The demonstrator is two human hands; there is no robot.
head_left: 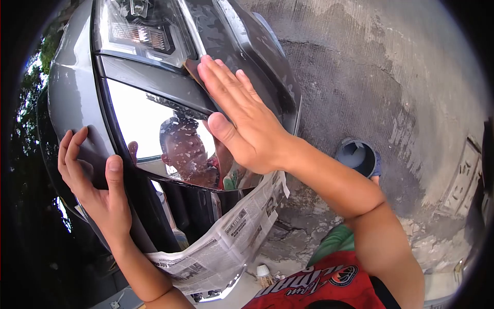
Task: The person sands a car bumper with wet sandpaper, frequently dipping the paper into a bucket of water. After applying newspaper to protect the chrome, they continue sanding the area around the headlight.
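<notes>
Fingers apart and slightly bent, my left hand (98, 193) rests on the grey painted body panel (77, 105) of a car. My right hand (249, 121) lies flat, fingers stretched, over a brown sheet that looks like sandpaper (192, 70). Only the sheet's edge shows beyond the fingertips; the rest is under the hand. It presses on the dark trim beside the headlight (146, 36). Between my hands a glossy panel (136, 110) reflects a person and bears pale specks. Newspaper (226, 244) wraps the part below it.
A bucket (341, 154) with greyish liquid stands on the rough concrete floor (350, 72) to the right. A small white-capped item (264, 273) is on the floor near the newspaper. A patterned slab (460, 180) lies at the far right.
</notes>
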